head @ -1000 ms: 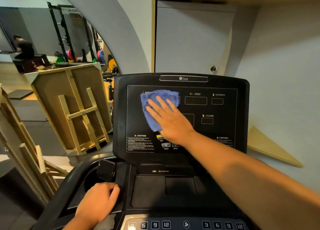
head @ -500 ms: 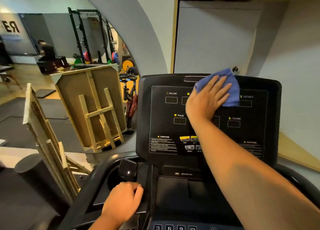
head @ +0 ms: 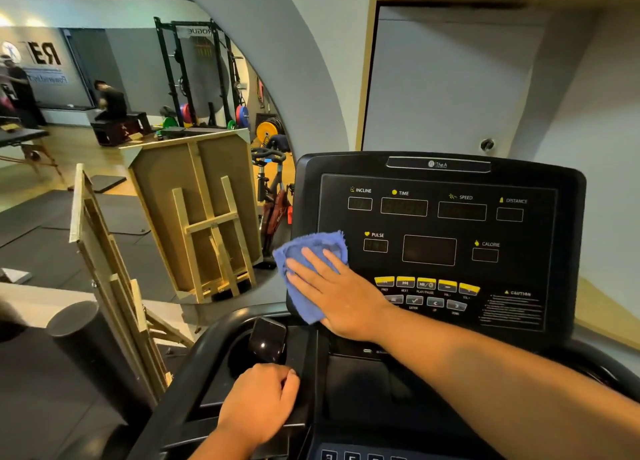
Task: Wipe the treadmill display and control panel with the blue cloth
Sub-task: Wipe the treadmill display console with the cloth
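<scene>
Right hand (head: 341, 295) flat, fingers straight – pressing blue cloth (head: 304, 269) on display panel (head: 440, 248) lower-left; left hand (head: 258, 404) curled on console tray edge (head: 207, 400).

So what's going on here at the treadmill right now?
A person is wiping the treadmill console. Their right hand presses a blue cloth flat against the lower left corner of the display panel, beside the PULSE readout, with fingers spread over the cloth. Their left hand rests on the left side of the console tray, fingers curled over its edge. The yellow buttons sit just right of the wiping hand, uncovered.
</scene>
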